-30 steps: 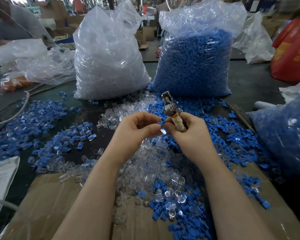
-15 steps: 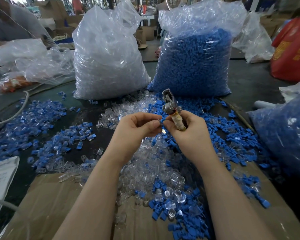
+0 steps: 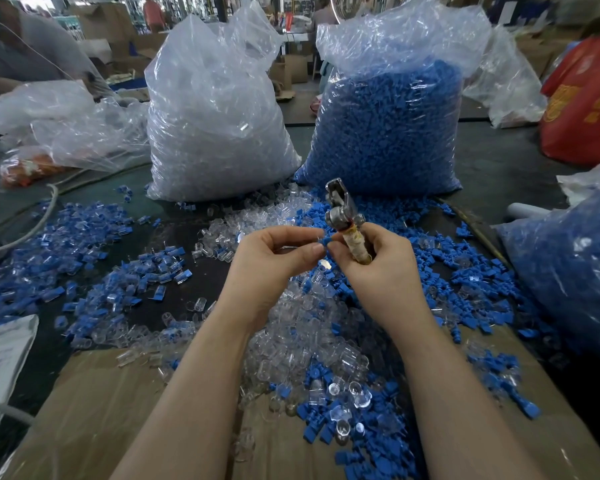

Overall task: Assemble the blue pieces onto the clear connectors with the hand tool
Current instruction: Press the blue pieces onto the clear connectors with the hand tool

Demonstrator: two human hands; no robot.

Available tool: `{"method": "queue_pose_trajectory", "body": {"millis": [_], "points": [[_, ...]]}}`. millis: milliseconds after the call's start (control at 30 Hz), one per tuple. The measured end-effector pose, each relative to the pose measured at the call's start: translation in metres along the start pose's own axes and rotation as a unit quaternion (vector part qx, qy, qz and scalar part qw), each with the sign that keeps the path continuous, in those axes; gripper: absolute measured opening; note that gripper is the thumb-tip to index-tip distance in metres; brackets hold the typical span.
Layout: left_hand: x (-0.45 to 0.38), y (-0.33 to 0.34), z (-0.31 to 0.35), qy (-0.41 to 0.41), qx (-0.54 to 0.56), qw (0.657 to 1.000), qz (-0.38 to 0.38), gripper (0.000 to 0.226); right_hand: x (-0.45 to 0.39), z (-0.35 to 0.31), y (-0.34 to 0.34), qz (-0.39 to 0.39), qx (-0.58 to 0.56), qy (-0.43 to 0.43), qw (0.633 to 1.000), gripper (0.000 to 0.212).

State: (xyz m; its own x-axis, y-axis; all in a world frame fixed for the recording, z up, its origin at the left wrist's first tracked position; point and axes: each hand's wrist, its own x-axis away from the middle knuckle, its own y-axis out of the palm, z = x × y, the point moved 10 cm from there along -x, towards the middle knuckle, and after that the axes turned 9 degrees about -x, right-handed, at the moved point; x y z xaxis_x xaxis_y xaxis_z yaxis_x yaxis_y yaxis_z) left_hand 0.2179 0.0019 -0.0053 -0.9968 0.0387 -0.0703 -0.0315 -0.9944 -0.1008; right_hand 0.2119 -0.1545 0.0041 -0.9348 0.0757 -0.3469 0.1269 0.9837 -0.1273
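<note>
Between both thumbs sits a small matte blue piece (image 3: 324, 241), pinched by the left hand (image 3: 274, 258). Right hand (image 3: 378, 268) curls round the hand tool (image 3: 343, 220), its shiny metal head above the fingers and its worn tan handle in the palm. Below the fingers lies a glossy heap of clear connectors (image 3: 302, 341).

Single view, head-worn wide-angle camera: looks forward and down, close above both forearms, across the table (image 3: 492, 161) toward its far edge, where two filled bags stand.
</note>
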Motion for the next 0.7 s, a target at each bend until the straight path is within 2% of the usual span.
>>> {"method": "queue_pose_trajectory", "body": {"millis": [267, 533, 700], "points": [[0.0000, -0.0030, 0.0002, 0.004, 0.002, 1.000, 0.018, 0.016, 0.0016, -0.0004, 0.0010, -0.010, -0.014, 0.009, 1.000, 0.004], [0.0003, -0.0058, 0.0005, 0.002, 0.065, 0.997, 0.035, 0.018, 0.0014, -0.0046, -0.0081, 0.030, -0.026, -0.005, 0.999, 0.018], [-0.0009, -0.0062, 0.0011, 0.014, 0.048, 0.998, 0.039, 0.019, 0.0015, -0.0057, -0.0020, 0.015, -0.023, -0.010, 1.000, 0.013]]}}
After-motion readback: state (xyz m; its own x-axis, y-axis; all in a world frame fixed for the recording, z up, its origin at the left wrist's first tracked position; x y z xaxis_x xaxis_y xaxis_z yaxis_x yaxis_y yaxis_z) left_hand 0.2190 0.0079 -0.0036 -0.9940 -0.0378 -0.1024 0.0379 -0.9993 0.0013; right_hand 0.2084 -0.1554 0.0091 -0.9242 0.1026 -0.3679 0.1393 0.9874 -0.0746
